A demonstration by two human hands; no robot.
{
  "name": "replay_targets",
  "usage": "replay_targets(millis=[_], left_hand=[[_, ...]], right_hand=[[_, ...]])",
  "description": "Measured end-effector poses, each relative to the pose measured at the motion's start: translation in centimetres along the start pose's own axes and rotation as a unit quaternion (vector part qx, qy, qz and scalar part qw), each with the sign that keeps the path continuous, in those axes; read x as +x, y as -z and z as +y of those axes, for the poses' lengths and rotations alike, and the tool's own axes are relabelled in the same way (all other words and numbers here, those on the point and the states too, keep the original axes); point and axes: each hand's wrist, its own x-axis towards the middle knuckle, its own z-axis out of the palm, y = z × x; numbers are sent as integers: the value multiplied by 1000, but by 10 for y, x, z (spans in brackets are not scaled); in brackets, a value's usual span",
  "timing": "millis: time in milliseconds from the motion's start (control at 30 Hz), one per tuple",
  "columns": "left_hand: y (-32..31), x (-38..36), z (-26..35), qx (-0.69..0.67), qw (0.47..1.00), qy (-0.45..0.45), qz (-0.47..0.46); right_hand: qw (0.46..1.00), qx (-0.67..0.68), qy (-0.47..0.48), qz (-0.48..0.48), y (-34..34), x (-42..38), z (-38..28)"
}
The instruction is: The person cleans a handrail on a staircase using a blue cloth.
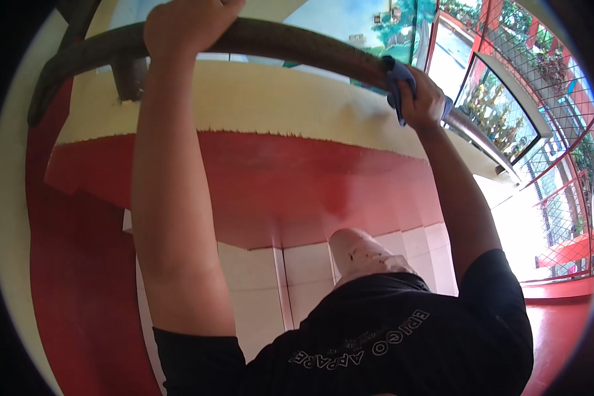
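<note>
A dark handrail (297, 46) runs along the wall across the top of the view. My left hand (190, 25) is closed on it at the upper left, with its fingertips partly hidden and cut off by the frame's top edge. Farther right, my right hand (426, 99) grips a blue-grey cloth (400, 86) that is wrapped over the rail. Folds of the cloth stick out on both sides of that hand.
The wall is cream above and red (264, 178) below. Pale tiled steps (251, 277) lie underneath, with one of my legs (360, 251) over them. A framed window pane (501, 109) stands beyond the rail at right, near red-framed wire mesh (561, 178).
</note>
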Motion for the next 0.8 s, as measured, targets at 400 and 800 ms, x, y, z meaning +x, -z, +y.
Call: replay_targets(millis=[400,800], left_hand=[[-1,13,-5,-75,996,48,-12],[-11,4,-14,-102,987,48,112]], right_hand=[[999,24,41,6,-43,81,-139],[989,-109,99,-6,-12,-2,-27]])
